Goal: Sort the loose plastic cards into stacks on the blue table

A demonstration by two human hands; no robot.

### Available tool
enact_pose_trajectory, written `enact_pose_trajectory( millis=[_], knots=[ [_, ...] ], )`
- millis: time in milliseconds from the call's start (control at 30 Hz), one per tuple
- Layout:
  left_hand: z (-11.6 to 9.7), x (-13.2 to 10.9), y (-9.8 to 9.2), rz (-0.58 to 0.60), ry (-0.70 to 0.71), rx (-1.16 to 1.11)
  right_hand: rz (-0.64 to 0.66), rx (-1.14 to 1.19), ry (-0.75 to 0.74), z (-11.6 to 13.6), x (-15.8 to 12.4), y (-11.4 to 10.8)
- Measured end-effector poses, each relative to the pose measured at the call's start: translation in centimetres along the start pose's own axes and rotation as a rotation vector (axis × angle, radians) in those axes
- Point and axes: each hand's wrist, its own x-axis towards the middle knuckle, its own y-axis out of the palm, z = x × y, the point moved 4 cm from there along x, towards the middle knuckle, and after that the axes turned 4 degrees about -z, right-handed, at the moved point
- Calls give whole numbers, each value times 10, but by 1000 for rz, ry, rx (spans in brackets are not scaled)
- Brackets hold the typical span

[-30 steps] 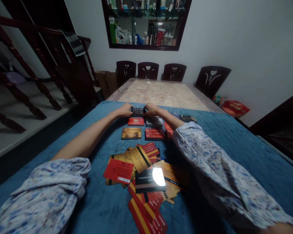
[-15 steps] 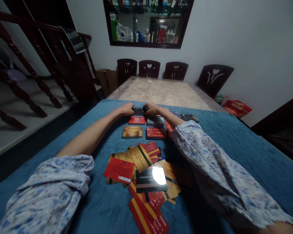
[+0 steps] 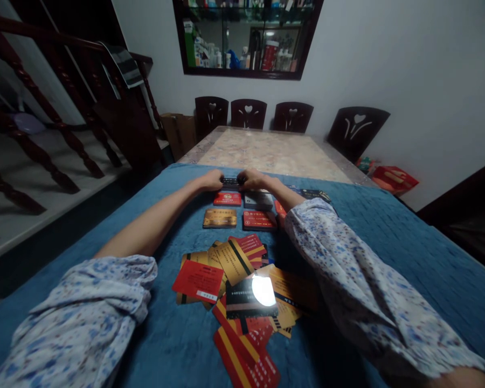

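Both arms reach to the far part of the blue cloth. My left hand (image 3: 212, 180) and my right hand (image 3: 250, 179) grip the two short ends of a stack of black cards (image 3: 230, 182), fingers closed on it. Just nearer lie a red card stack (image 3: 227, 199) and a grey-white stack (image 3: 258, 200). In front of those are a gold stack (image 3: 220, 218) and a dark red stack (image 3: 259, 220). More cards lie past my right forearm, including black ones (image 3: 315, 194); the forearm partly hides them.
A loose heap of red, gold and black cards (image 3: 202, 280) spreads over the blue cloth (image 3: 161, 334) between my forearms. Beyond the cloth, the bare stone tabletop (image 3: 262, 148) runs to several dark chairs (image 3: 248, 115). A stair railing (image 3: 60, 124) stands at left.
Hardly anything differs: both hands stay on the black card stack, and the whole view has shifted very slightly.
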Motion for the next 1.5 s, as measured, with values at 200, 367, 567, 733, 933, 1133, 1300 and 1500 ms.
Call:
enact_pose_trajectory(
  millis=[200,367,567,733,933,1133,1300,1500],
  knots=[
    [1,-2,-1,-9,23,22,-2,-8,6,0,0,1],
    [9,-5,0,-92,22,-31,-23,5,-5,-2,1,2],
    [16,-17,0,-197,-8,-113,-104,10,-95,0,-4,-6],
    [11,-33,-5,-303,-9,-177,-218,11,-131,9,-18,-15],
    [-4,-57,-8,-367,57,-183,-299,14,-145,26,-43,-23],
    [-15,-84,-5,-383,111,-206,-301,-4,-181,41,-64,-22],
    [-22,-105,-3,-379,136,-211,-311,23,-225,55,-88,-21],
    [-31,-131,1,-381,144,-198,-326,51,-250,63,-106,-17]
  ],
)
